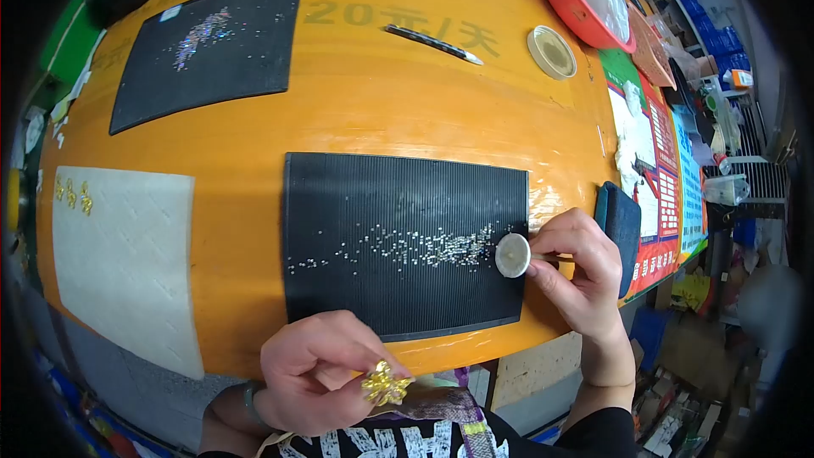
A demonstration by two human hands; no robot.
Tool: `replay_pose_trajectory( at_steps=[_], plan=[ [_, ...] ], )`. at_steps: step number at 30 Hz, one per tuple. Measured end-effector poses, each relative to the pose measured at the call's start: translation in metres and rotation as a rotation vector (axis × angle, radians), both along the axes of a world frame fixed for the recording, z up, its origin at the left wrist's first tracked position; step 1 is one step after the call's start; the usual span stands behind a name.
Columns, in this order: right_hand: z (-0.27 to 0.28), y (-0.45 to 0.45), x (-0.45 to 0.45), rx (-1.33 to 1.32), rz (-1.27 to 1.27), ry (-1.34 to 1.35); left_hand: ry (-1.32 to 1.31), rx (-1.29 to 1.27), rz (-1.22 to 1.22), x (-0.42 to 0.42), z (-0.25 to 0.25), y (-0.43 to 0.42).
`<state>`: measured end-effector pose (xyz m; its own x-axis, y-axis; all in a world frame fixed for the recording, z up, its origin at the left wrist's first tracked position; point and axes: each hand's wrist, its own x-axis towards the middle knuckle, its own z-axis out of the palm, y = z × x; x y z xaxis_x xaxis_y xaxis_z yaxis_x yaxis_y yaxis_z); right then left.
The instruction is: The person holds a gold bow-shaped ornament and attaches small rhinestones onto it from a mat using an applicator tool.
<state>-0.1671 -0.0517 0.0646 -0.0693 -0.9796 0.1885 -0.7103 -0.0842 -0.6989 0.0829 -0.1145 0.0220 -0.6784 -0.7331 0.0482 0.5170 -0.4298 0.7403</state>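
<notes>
My left hand [318, 369] pinches a gold flower-shaped piece [387, 384] between thumb and fingertips, below the front edge of a black ribbed mat [407, 191]. Many tiny shiny beads [458, 246] lie scattered across that mat, densest toward its right side. At the mat's right edge, my right hand [578, 267] grips a small round white dish [513, 255], tilted so that its pale inside faces up. A thin stick shows beside the right fingers, partly hidden by them.
A second black mat [246, 59] with colorful beads lies at the upper left. Gold pieces [75, 195] sit on a white sheet [127, 271]. A pen [432, 42], round lid [552, 53], red basin [577, 13] and dark blue case [618, 233] are also on the table.
</notes>
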Motion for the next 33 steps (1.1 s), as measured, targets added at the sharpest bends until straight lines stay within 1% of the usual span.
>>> replay_pose_trajectory(
  at_steps=[3,4,6,7,9,11,13,15,18,23,27,29,33],
  plan=[
    [-0.004,0.002,-0.006,0.005,0.019,0.01,0.015,0.016,-0.007,-0.001,0.0,0.0],
    [-0.003,0.002,-0.005,0.007,0.016,0.006,0.009,-0.029,0.001,0.0,-0.003,0.0],
    [0.004,0.001,0.0,0.034,-0.01,-0.048,0.002,-0.015,0.013,-0.002,-0.003,0.0],
    [0.006,0.0,0.001,-0.016,0.056,-0.038,-0.006,-0.006,0.031,-0.002,-0.002,0.001],
    [0.013,-0.001,0.013,-0.035,0.123,-0.12,-0.071,-0.064,0.018,-0.001,0.0,0.0],
    [0.019,-0.005,0.025,-0.041,0.233,-0.201,-0.089,-0.055,0.032,-0.004,0.003,-0.001],
    [0.018,-0.011,0.033,-0.082,0.318,-0.253,-0.063,-0.112,0.06,-0.006,0.001,-0.002],
    [0.018,-0.014,0.041,-0.099,0.32,-0.263,-0.036,-0.123,0.059,-0.004,0.002,-0.004],
    [0.017,-0.015,0.044,-0.113,0.32,-0.27,-0.103,-0.181,0.016,-0.001,0.004,-0.006],
    [0.019,-0.014,0.047,-0.098,0.294,-0.286,-0.05,-0.084,-0.012,-0.002,0.005,-0.003],
    [0.019,-0.015,0.049,-0.104,0.28,-0.245,-0.038,-0.095,-0.002,-0.002,0.003,-0.002],
    [0.019,-0.015,0.049,-0.11,0.283,-0.236,-0.164,-0.16,-0.034,-0.003,0.007,-0.004],
    [0.019,-0.015,0.049,-0.121,0.281,-0.23,-0.161,-0.187,-0.048,-0.002,0.006,-0.005]
  ],
)
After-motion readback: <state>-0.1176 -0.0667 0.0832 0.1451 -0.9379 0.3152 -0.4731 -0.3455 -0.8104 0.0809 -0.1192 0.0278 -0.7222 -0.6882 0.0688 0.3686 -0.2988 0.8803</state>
